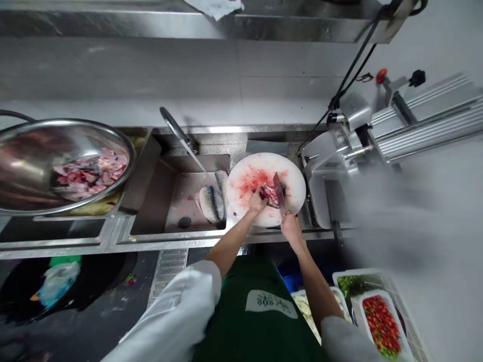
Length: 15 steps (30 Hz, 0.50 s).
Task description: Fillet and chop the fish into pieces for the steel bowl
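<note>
A white oval cutting board [241,176], smeared with blood, lies on the counter to the right of the sink. On it is a piece of raw fish [270,195], red and cut open. My left hand [257,202] is closed on the left side of that fish piece. My right hand [291,226] grips the handle of a cleaver [279,192], whose broad blade stands against the fish at its right. A dark bit of fish shows just beyond the blade. The fingertips of my left hand are partly hidden against the fish.
Water runs from a faucet [175,123] into the sink [181,201], where fish pieces [210,203] lie. At left, a large metal bowl [30,166] holds cut fish [94,173]. A slicing machine [332,161] stands right of the board. Below right is a tray of red chopped peppers [381,324].
</note>
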{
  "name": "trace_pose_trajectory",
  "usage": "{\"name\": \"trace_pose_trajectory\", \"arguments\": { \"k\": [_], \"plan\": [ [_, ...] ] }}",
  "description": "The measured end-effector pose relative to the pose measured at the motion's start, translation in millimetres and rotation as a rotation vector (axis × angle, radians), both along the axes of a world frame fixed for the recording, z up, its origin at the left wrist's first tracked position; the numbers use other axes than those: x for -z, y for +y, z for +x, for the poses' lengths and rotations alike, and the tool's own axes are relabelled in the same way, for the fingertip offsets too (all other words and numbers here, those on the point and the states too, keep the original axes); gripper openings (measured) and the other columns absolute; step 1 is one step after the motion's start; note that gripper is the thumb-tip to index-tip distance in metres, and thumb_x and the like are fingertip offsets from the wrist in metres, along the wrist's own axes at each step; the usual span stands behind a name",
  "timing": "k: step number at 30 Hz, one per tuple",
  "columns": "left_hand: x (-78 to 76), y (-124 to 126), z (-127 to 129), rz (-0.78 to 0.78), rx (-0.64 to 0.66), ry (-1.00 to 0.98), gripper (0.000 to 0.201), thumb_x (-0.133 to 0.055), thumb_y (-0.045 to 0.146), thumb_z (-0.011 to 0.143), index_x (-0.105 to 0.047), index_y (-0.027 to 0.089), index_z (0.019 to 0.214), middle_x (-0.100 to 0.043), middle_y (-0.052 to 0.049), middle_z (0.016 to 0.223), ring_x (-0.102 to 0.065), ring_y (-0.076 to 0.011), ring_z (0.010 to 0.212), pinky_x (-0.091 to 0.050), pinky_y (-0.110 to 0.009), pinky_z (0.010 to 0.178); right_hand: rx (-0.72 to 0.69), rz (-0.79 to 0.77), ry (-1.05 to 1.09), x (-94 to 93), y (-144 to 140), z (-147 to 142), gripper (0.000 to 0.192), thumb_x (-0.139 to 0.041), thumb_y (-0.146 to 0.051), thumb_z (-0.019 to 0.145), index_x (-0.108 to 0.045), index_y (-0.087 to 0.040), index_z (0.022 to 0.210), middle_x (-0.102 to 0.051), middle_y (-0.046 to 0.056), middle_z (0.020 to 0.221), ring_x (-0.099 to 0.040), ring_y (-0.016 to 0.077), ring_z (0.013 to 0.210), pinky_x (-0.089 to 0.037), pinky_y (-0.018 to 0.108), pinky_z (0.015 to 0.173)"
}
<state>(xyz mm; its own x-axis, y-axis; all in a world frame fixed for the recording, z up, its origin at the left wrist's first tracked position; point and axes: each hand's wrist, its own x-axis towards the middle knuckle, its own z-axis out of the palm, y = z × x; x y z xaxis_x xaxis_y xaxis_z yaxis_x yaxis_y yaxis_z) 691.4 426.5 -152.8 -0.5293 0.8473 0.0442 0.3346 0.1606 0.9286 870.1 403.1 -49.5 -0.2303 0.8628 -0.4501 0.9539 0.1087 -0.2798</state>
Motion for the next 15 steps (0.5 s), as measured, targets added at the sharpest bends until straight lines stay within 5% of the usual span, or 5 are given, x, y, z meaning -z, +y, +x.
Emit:
{"name": "trace_pose_trajectory", "arguments": {
  "k": [7, 15],
  "plan": [
    [15.5, -23.2, 15.2, -0.009, -0.175, -0.149, 0.028, -0.073, 0.003, 0.065, -0.066, 0.019, 0.087, -0.055, -0.004, 0.102, -0.059, -0.0152, 0.081, -0.055, -0.033, 0.086, -0.01, -0.108, -0.023, -12.9, 8.9, 3.0, 0.034, -0.036, -0.027, 0.11, -0.059, -0.014, 0.131, -0.074, 0.02, 0.115, -0.072, 0.0288, 0.112, -0.047, 0.031, 0.086],
    [15.6, -24.9, 13.4, 0.031, -0.247, -0.241, 0.023, -0.079, 0.01, 0.068, -0.068, 0.018, 0.086, -0.053, -0.005, 0.102, -0.057, -0.0143, 0.081, -0.056, -0.034, 0.086, -0.021, 0.082, -0.023, -25.1, 14.5, -27.9, 0.043, -0.031, -0.031, 0.113, -0.051, -0.009, 0.143, -0.076, 0.019, 0.103, -0.075, 0.0284, 0.099, -0.049, 0.032, 0.084]
  ]
}}
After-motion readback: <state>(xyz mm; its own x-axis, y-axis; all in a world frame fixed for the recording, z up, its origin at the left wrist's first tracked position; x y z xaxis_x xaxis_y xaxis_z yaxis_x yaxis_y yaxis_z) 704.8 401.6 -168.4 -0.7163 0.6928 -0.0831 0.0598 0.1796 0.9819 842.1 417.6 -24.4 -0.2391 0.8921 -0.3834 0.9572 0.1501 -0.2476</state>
